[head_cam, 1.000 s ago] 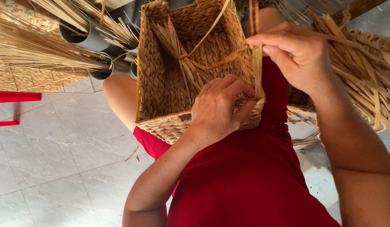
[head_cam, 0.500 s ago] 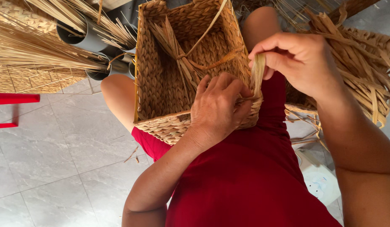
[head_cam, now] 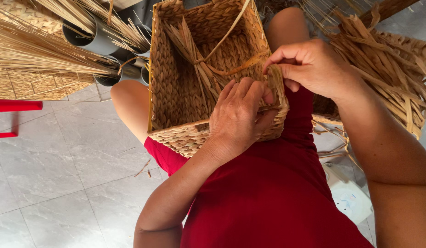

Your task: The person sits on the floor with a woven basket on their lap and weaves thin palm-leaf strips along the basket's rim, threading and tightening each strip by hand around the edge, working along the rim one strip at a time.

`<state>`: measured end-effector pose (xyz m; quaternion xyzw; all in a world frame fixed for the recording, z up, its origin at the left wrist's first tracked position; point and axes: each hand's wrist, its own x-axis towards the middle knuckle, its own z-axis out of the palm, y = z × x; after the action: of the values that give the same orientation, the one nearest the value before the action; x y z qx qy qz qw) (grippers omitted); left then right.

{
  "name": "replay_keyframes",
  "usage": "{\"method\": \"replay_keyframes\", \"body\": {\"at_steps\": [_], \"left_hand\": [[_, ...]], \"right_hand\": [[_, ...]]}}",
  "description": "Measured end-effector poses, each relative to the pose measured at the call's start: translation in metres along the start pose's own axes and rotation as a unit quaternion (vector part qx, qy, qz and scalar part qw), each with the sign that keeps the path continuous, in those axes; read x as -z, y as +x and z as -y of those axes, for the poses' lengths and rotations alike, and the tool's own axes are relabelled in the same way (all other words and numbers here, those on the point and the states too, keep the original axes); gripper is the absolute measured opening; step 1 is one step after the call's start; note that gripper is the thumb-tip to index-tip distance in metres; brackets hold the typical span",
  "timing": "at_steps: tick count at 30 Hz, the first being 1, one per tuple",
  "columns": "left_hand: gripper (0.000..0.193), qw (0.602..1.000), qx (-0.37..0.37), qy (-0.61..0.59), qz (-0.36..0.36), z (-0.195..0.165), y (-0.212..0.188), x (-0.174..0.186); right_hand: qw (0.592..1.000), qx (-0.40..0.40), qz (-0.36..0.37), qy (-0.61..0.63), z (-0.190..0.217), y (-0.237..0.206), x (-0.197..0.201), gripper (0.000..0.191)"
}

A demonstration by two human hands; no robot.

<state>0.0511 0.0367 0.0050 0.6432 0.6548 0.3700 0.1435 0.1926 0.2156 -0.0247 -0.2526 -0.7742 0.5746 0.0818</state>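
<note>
A square woven straw basket (head_cam: 171, 87) rests on my lap, open side toward me. A tied bundle of dry straw strands (head_cam: 194, 55) lies inside it. My left hand (head_cam: 238, 119) grips the basket's near right rim, fingers curled over the edge. My right hand (head_cam: 309, 66) pinches a straw strand (head_cam: 275, 76) at the rim's right corner, right beside my left fingertips. Both hands touch the basket.
Grey tubes (head_cam: 98, 43) holding long dry straw stand at the upper left, over a flat woven panel (head_cam: 34, 85). Another woven piece with loose strands (head_cam: 392, 69) lies at the right. A red frame (head_cam: 13, 105) sits at the left on grey floor tiles (head_cam: 61, 183).
My right hand has come down from above the basket to its rim, bringing the straw strand with it. My left hand stays on the rim.
</note>
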Motion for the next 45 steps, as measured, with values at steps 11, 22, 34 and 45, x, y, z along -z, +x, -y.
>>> {"method": "replay_keyframes", "body": {"at_steps": [11, 22, 34, 45], "left_hand": [[0.028, 0.988, 0.072, -0.095, 0.094, -0.007, 0.005, 0.02], [0.028, 0.99, 0.054, -0.095, 0.085, -0.003, 0.006, 0.017], [0.019, 0.985, 0.128, -0.052, 0.099, 0.002, 0.013, -0.003], [0.024, 0.97, 0.196, -0.053, 0.132, -0.001, 0.015, 0.001]], "right_hand": [[0.999, -0.029, -0.004, 0.014, -0.007, -0.002, -0.003, 0.017], [0.994, 0.048, 0.046, -0.088, -0.003, -0.005, -0.002, 0.019], [0.961, 0.199, -0.098, -0.167, 0.01, -0.076, -0.013, 0.03], [0.904, 0.31, -0.084, 0.28, -0.037, -0.145, 0.0, 0.008]]}}
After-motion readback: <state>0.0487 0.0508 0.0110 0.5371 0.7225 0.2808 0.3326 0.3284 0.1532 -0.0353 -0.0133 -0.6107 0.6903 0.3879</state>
